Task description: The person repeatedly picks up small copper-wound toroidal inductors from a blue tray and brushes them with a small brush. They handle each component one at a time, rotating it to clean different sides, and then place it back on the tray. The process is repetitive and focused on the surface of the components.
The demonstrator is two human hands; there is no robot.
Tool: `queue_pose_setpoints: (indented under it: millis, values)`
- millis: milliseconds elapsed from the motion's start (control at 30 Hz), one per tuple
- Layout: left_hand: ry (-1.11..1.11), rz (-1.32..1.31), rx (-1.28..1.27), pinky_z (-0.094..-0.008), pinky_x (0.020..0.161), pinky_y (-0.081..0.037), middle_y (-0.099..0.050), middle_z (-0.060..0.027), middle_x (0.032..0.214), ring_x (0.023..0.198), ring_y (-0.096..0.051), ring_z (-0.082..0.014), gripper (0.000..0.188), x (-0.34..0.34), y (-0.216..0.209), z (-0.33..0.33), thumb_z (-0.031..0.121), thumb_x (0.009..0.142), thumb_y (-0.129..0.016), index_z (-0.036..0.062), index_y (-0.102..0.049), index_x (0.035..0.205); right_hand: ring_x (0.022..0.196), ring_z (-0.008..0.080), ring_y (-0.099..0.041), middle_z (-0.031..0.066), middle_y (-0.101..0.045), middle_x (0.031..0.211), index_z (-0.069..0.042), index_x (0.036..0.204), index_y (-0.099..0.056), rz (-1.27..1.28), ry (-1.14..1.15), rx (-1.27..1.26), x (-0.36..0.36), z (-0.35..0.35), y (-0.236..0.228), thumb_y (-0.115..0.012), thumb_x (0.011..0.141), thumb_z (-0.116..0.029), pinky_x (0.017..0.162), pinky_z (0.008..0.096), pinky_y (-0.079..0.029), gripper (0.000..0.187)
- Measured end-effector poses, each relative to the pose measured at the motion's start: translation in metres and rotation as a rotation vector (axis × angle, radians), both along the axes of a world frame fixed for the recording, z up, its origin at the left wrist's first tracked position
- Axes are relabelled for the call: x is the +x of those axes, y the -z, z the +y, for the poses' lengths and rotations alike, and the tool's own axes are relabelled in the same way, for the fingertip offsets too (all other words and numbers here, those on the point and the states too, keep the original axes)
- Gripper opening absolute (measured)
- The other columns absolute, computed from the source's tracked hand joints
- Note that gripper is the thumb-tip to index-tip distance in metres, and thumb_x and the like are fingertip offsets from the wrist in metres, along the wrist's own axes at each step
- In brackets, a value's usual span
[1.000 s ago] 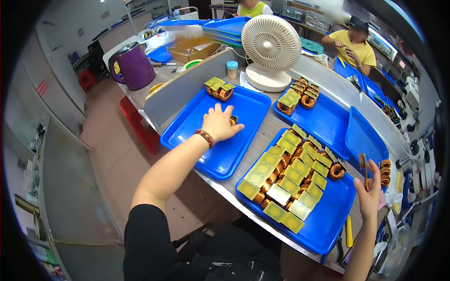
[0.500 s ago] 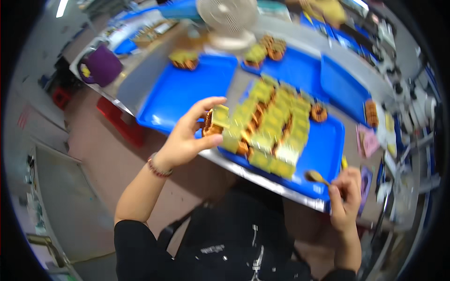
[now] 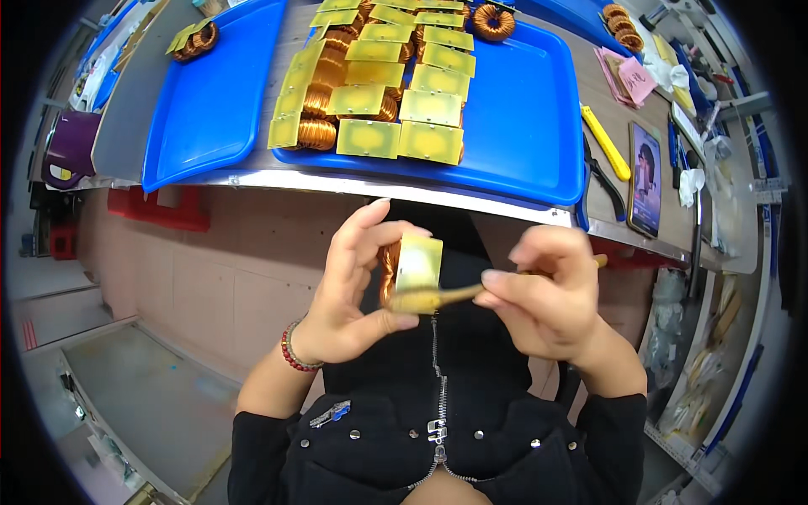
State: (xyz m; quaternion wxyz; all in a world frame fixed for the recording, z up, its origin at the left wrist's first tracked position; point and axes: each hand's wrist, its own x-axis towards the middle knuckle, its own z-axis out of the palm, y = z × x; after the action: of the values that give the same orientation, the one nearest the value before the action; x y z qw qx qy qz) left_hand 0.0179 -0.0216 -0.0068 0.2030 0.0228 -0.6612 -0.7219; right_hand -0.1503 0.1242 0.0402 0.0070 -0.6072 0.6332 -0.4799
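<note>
My left hand (image 3: 341, 290) grips a copper-wound toroidal coil (image 3: 389, 271) with a square yellow-green board (image 3: 422, 257) on its side, held in front of my body below the table edge. My right hand (image 3: 551, 295) pinches a small wooden spoon (image 3: 461, 295), whose handle end sticks out beyond the fingers. The spoon's blurred head overlaps the lower edge of the board; whether it touches cannot be made out. Beyond my hands, a blue tray (image 3: 526, 118) holds rows of similar coils with yellow-green boards (image 3: 368, 140). One bare copper coil (image 3: 494, 23) sits near its far edge.
At left, another blue tray (image 3: 210, 109) bears a few boarded coils (image 3: 195, 39). A purple mug (image 3: 72, 145) stands at the left edge. Right of the trays lie a yellow cutter (image 3: 604, 141), pliers (image 3: 608, 189), a phone (image 3: 645, 178) and pink papers (image 3: 627, 77).
Both hands have drawn in from the tray area to in front of my body. The spoon has come leftward to the board on the coil. My view has tilted downward.
</note>
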Motion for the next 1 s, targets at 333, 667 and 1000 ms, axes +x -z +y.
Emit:
queue_pose_setpoints:
  millis: [333,667,1000]
  values:
    - [0.117,0.035,0.324,-0.0378,0.091,-0.04,-0.046,-0.0216,0.117,0.111,-0.047,-0.0273,0.112,-0.004,0.001,0.021,0.017,0.063,-0.079,0.0117,0.003,0.14,0.047,0.0147,-0.048,0.0054,-0.052,0.081,-0.007,0.068,-0.059,0.314,0.228,0.058,-0.014,0.014,0.014,-0.071,0.065,-0.006,0.041,0.0261,-0.037,0.012]
    - [0.199,-0.01,0.987,-0.0364,0.074,-0.05,-0.044,-0.0246,0.121,0.097,-0.054,-0.0367,0.081,-0.01,0.004,0.031,0.041,0.078,-0.063,0.0087,-0.019,0.138,0.07,0.0087,-0.048,0.0084,-0.046,0.094,0.0,0.081,-0.06,-0.404,0.312,0.076,-0.018,0.037,0.04,-0.066,0.075,-0.001,0.057,0.0197,-0.04,0.009]
    - [0.305,0.138,1.18,-0.0335,0.086,-0.04,-0.034,-0.0214,0.132,0.107,-0.049,-0.0279,0.07,-0.015,0.009,0.035,0.042,0.09,-0.04,0.0079,-0.007,0.141,0.075,0.0107,-0.046,0.0098,-0.046,0.095,-0.002,0.084,-0.059,-0.231,0.32,0.04,-0.013,0.045,0.035,-0.067,0.075,-0.003,0.062,0.0204,-0.039,0.011]
